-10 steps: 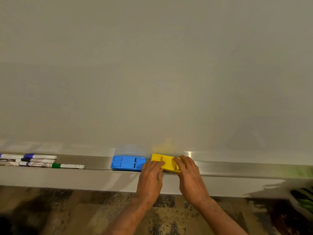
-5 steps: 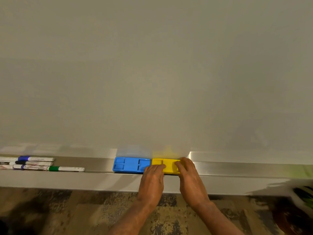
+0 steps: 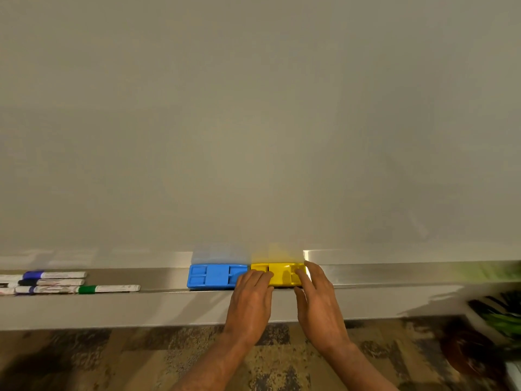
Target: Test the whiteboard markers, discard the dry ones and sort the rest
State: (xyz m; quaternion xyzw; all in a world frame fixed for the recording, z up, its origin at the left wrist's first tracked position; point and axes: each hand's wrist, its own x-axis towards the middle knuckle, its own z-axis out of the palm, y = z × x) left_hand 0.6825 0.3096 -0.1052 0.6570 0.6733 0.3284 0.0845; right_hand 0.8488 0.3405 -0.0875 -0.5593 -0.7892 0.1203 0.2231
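The tray [image 3: 394, 273] carries two erasers, one blue eraser [image 3: 214, 275] and one yellow eraser [image 3: 282, 275]. At its left end four markers show whole: two blue-capped markers [image 3: 55, 275], one black-capped marker [image 3: 52, 282] and one green-capped marker [image 3: 110, 288]; further ones are cut off. There are two hands, the left hand [image 3: 249, 303] and the right hand [image 3: 318, 300].

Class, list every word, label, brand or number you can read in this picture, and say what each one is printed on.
No text here can be read.
Markers: printing on the white barrels, too small and blurred to read.
Blue eraser: moulded shapes only, no lettering visible.
Yellow eraser: no lettering visible.
Whiteboard: no writing visible.
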